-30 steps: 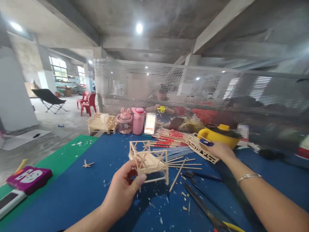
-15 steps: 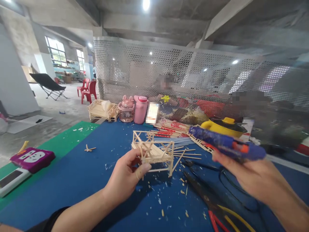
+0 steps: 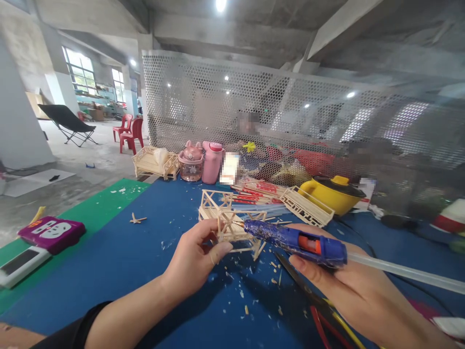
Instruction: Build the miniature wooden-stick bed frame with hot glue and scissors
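Between the thumb and fingers of my left hand (image 3: 194, 249) is the near corner of a small wooden-stick frame (image 3: 209, 211), shaped like a little bench with crossed braces. My right hand (image 3: 337, 286) is closed around a blue hot glue gun (image 3: 283, 237) with a clear glue stick (image 3: 403, 269) coming out of its back. The gun's nozzle points left and reaches the frame's crossed sticks; whether it touches them I cannot tell. Below the gun lie long-bladed scissors (image 3: 308, 293) with red and yellow handles, partly hidden by my right hand.
Loose sticks and red packets (image 3: 257, 191) lie behind the frame, near a finished stick rail (image 3: 303, 206) and a yellow pot (image 3: 332, 194). Pink bottles (image 3: 212, 162) and another stick piece (image 3: 154, 162) stand at the back. A purple box (image 3: 53, 235) is at left.
My right hand has brought the glue gun left, from beside the yellow pot to the stick frame. My left hand keeps its hold, with the frame slightly shifted.
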Demonstrator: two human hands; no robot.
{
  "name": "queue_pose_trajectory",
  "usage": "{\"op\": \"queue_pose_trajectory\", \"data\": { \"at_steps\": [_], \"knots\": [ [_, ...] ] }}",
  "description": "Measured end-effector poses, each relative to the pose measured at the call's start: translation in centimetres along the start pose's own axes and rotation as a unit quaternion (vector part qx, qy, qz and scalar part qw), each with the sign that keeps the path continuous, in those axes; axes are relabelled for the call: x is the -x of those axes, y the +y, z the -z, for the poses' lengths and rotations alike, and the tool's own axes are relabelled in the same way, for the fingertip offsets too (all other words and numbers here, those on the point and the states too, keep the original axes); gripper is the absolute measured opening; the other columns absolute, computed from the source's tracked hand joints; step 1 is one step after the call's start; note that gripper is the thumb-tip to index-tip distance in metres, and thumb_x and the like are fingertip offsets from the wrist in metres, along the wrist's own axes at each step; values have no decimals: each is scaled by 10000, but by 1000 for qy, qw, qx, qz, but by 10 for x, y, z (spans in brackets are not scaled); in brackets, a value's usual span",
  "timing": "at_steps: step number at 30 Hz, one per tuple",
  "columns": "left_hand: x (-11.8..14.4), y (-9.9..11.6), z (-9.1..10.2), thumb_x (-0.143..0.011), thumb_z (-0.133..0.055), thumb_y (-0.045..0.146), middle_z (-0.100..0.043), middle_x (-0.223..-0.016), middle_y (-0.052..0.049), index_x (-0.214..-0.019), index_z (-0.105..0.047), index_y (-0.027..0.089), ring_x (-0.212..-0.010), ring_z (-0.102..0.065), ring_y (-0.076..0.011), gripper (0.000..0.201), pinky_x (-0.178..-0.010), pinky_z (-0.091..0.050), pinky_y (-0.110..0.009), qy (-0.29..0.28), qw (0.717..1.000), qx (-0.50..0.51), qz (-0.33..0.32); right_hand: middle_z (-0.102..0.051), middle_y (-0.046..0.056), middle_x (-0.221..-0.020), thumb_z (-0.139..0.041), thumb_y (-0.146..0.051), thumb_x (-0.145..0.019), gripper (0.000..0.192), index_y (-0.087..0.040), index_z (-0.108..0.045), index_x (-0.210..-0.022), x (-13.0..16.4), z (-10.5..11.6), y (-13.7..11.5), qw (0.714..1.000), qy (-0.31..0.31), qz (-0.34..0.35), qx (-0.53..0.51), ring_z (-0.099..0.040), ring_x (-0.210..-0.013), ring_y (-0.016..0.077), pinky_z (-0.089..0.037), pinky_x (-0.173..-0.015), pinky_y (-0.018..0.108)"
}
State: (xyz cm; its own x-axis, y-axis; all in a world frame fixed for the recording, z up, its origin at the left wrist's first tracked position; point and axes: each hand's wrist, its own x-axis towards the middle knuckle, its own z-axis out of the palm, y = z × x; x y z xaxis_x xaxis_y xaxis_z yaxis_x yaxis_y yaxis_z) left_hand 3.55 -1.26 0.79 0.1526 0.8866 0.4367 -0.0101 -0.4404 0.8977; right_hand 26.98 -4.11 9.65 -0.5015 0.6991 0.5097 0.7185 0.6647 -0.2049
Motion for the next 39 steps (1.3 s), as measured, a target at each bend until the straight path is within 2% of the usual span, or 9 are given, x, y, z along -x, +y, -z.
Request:
{"op": "queue_pose_trajectory", "data": {
  "at_steps": [8, 16, 23, 31, 35, 39],
  "knots": [
    [1, 0, 1, -816, -621, 256, -636, -1043, -26, -1025, -632, 235, -785, -545, -129, 211, -809, -487, -279, -8, 1000, -1, -2, -662, -38, -1119, -501, -343, -881, 305, -363, -568, -1178, 0, -4, -3, 999, -28, -23, -16, -628, -996, 202, -530, -892, 350],
    [1, -1, 0, -810, -621, 234, -639, -1044, -32, -1018, -632, 229, -811, -558, -139, 208, -810, -484, -289, -7, 1000, -1, -10, -693, -62, -947, -496, -338, -881, 285, -385, -566, -1154, -1, -4, -2, 1000, -5, -5, 7, -661, -884, 192, -567, -740, 289],
    [1, 0, 1, -811, -619, 226, -643, -1025, -20, -1016, -629, 238, -799, -549, -130, 205, -835, -476, -292, -3, 1000, -11, -20, -671, -17, -1111, -506, -360, -875, 336, -331, -556, -1206, 3, -5, 3, 999, 12, -13, 35, -635, -991, 199, -534, -860, 303],
    [1, 0, 0, -816, -622, 249, -650, -1037, -40, -1012, -634, 221, -844, -579, -151, 199, -825, -483, -291, -2, 1000, -14, -26, -676, -46, -1094, -491, -345, -887, 326, -370, -540, -1208, 7, -7, -2, 1000, -9, -20, -7, -652, -926, 188, -553, -809, 301],
    [0, 0, 1, -816, -625, 264, -654, -1037, -48, -1006, -641, 216, -848, -588, -158, 197, -827, -488, -298, -3, 999, -16, -28, -691, -53, -1023, -490, -346, -888, 293, -384, -556, -1170, 5, -8, -5, 1000, 8, -21, -3, -663, -848, 184, -569, -730, 296],
    [-1, 2, 1, -821, -624, 274, -657, -1059, -62, -1014, -642, 202, -903, -601, -172, 207, -863, -485, -315, -9, 999, -7, -33, -683, -54, -1051, -488, -357, -887, 308, -397, -542, -1187, 5, -9, -5, 1000, 17, -11, 4, -657, -905, 188, -565, -773, 301]
  ]
}}
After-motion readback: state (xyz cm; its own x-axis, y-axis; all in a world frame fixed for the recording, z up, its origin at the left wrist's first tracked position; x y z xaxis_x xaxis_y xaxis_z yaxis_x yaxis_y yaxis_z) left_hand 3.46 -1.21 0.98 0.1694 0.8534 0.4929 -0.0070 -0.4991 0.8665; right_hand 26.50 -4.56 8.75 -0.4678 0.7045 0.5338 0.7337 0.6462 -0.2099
